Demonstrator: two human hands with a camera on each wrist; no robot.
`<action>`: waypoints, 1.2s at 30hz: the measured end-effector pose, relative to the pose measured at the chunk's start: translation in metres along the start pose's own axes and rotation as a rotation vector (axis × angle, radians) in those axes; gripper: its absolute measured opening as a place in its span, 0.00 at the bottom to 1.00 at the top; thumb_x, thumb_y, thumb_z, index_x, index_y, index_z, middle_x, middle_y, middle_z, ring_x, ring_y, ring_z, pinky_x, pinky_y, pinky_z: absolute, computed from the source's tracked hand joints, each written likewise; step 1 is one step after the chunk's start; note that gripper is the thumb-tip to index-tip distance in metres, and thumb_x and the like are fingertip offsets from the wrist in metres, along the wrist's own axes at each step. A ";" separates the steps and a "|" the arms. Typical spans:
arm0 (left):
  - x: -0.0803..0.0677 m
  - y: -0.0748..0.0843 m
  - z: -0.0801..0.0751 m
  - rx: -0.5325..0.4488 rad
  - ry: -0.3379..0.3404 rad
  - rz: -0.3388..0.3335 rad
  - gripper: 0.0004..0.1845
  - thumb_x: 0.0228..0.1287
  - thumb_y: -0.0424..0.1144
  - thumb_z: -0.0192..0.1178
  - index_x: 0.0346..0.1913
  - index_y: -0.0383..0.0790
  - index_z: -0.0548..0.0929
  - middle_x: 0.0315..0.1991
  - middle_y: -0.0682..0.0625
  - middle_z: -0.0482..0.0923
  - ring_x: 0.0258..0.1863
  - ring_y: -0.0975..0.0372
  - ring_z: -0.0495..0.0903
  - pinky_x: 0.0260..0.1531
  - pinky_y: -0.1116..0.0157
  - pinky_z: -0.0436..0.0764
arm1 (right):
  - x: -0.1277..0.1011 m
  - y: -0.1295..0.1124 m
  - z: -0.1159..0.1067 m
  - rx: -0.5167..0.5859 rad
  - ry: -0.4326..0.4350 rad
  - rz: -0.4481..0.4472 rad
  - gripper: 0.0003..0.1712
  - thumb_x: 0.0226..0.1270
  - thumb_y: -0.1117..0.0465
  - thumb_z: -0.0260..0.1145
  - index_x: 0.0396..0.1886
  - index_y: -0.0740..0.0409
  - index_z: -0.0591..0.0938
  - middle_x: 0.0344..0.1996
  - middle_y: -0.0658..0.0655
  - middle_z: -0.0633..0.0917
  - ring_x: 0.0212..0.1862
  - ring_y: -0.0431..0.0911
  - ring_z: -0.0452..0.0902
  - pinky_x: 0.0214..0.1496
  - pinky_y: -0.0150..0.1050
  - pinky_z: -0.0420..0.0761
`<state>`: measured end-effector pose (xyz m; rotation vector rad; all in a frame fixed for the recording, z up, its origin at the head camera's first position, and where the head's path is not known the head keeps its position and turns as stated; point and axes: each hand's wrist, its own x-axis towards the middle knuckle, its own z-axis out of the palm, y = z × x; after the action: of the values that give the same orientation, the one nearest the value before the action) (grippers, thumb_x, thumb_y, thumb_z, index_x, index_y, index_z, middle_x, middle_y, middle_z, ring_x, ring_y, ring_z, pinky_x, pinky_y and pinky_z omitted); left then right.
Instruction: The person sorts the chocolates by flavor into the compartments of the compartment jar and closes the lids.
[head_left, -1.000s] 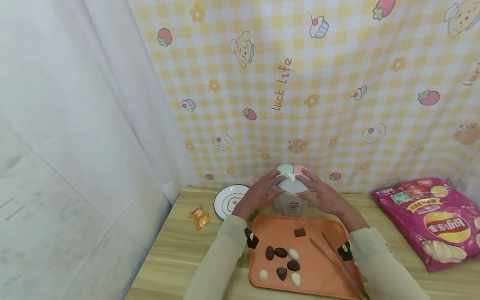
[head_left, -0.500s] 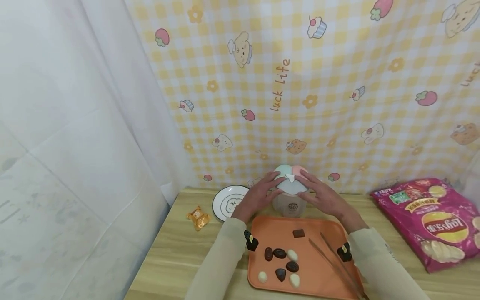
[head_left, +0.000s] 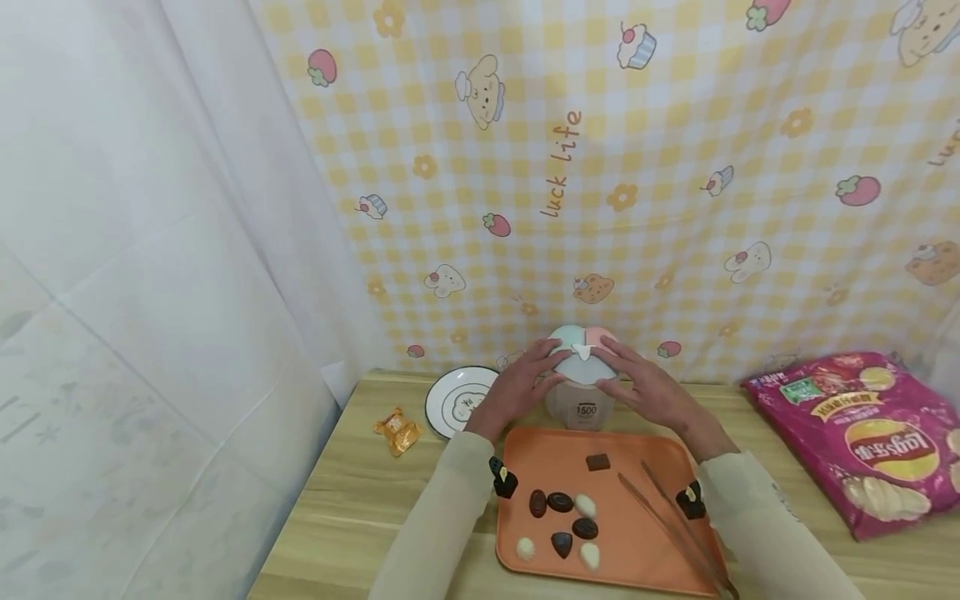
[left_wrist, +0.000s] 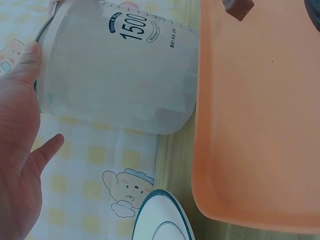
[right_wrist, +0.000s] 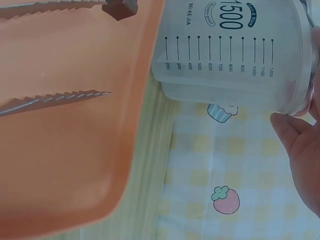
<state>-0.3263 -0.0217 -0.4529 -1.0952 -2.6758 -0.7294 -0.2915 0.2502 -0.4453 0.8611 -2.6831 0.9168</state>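
Note:
A translucent container (head_left: 584,410) marked 1500 stands behind the orange tray (head_left: 645,546), topped by a pastel lid (head_left: 583,352) in green, pink and grey-blue. My left hand (head_left: 517,385) lies on the lid's left side and my right hand (head_left: 651,388) on its right, fingers laid fairly straight over the top. In the left wrist view the left hand (left_wrist: 20,150) touches the lid rim beside the container (left_wrist: 120,75), thumb standing free. The right wrist view shows the right hand (right_wrist: 305,150) at the rim of the container (right_wrist: 235,55) the same way.
The tray carries several dark and white chocolates (head_left: 560,502), a brown square piece (head_left: 597,462) and metal tongs (head_left: 675,525). A white plate (head_left: 456,402) and a wrapped sweet (head_left: 397,431) lie left; a crisp bag (head_left: 877,437) lies right. A checked cloth hangs behind.

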 end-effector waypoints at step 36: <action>0.011 0.004 0.000 -0.099 0.134 -0.030 0.22 0.83 0.54 0.47 0.67 0.50 0.81 0.71 0.52 0.72 0.72 0.60 0.67 0.70 0.57 0.67 | -0.005 -0.003 -0.005 0.179 0.093 0.078 0.28 0.82 0.55 0.59 0.75 0.62 0.72 0.76 0.64 0.67 0.72 0.64 0.66 0.55 0.62 0.79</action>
<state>-0.3310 -0.0126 -0.4479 -0.9913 -2.5732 -0.9163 -0.2858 0.2541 -0.4413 0.7313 -2.6008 1.1992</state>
